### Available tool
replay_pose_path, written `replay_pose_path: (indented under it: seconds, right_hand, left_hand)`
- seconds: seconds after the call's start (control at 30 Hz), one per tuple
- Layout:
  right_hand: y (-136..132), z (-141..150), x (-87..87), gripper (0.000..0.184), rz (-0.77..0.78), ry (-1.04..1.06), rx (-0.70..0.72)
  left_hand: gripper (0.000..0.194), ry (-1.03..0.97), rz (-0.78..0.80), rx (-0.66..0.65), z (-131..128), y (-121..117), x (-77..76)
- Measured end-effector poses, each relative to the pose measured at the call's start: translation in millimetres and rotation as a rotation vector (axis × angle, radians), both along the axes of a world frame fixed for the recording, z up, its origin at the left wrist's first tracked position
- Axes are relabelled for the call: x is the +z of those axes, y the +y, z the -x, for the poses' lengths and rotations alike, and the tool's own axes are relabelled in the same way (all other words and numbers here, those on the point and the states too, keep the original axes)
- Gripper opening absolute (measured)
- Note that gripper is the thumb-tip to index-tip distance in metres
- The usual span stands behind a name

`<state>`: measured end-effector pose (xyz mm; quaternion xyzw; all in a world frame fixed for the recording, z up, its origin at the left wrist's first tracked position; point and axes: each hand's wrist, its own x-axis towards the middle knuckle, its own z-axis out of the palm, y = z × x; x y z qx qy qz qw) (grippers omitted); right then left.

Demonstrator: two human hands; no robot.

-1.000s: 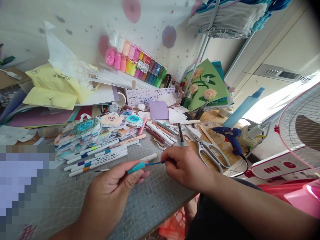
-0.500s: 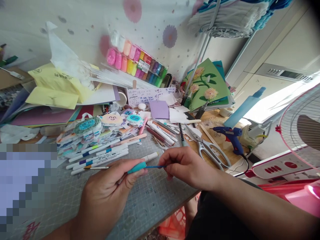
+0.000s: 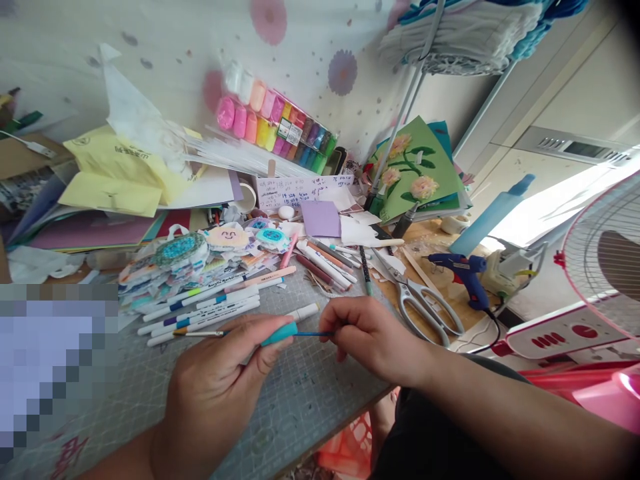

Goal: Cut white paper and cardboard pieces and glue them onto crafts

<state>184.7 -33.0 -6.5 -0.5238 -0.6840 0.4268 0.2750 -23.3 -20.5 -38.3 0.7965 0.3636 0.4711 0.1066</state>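
The left hand [image 3: 227, 373] is closed in a pinch, thumb against fingers, around a small teal sleeve-like piece [image 3: 280, 333], held just above the gray gridded cutting mat [image 3: 300, 393]. From the piece's right end runs a thin blue shaft [image 3: 314, 334], its far end gripped by the curled fingers of the right hand [image 3: 367, 337]; how its fingertips sit is hidden. In line with the shaft, a brown-tipped paintbrush [image 3: 200, 333] sticks out on the other side of the left hand, over the white-barreled acrylic markers [image 3: 210, 313]. Just behind the hands lies a thick white marker [image 3: 303, 312]. Beyond the markers is a heap of paper cutouts [image 3: 165, 270]; gray-handled scissors [image 3: 425, 307] lie near the right wrist. Farther right rests a blue hot glue gun [image 3: 463, 270], and at the back leans a multicolored pack of modeling clay [image 3: 280, 127], above a purple paper square [image 3: 321, 219].
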Motion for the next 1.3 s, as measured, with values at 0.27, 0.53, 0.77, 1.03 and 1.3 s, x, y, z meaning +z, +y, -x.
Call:
replay_pose_path:
  seconds: [0.27, 0.53, 0.77, 1.03, 1.3]
  right_hand:
    - [-3, 8, 3.9, 0.015, -0.197, -0.222, 0.008]
    - [0, 4, -1.5, 0.020, -0.022, -0.073, 0.030]
    - [4, -8, -6.1, 0.014, 0.206, 0.238, -0.057]
    - [-1, -4, -0.4, 0.011, 0.071, 0.126, -0.047]
    - [-4, 7, -3.6, 0.023, -0.216, -0.169, -0.024]
  left_hand:
    - [0.015, -0.008, 0.025, -0.031, -2, -2, -0.8]
    - [0.017, -0.158, 0.222, -0.028, -1, -3, -2.3]
    - [0.012, -0.347, 0.477, 0.047, -6, 2, 0.0]
    - [0.011, -0.347, 0.511, 0.055, -9, 0, 1.1]
    - [0.014, -0.249, 0.354, 0.037, -6, -2, 2.3]
